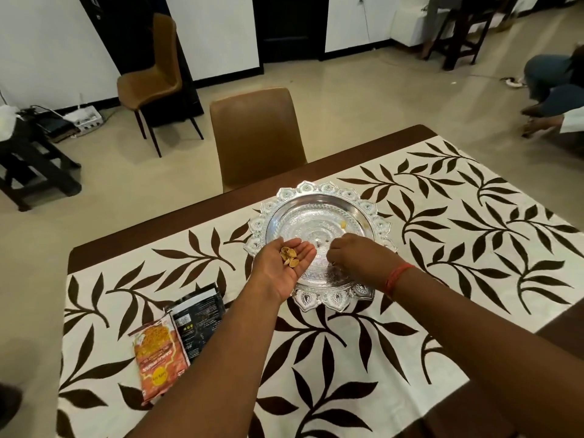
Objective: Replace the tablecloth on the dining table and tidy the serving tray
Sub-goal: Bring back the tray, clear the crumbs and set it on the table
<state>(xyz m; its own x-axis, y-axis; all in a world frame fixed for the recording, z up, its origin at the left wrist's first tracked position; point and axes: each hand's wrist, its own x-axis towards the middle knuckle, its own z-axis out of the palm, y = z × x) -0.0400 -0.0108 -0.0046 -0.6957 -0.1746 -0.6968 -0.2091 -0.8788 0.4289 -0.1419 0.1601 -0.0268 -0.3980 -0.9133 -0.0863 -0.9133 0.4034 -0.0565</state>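
Note:
A round silver serving tray with a scalloped rim lies on the white tablecloth with brown leaves. My left hand is held palm up over the tray's near left edge and carries several tan nut shells. My right hand reaches down into the tray with its fingers curled and bunched at the tray floor; what they pinch is hidden. One small yellow scrap lies on the tray's far right side.
An orange snack packet and a black packet lie on the cloth at the near left. A brown chair stands at the table's far side, another chair further back. A person crouches at the far right.

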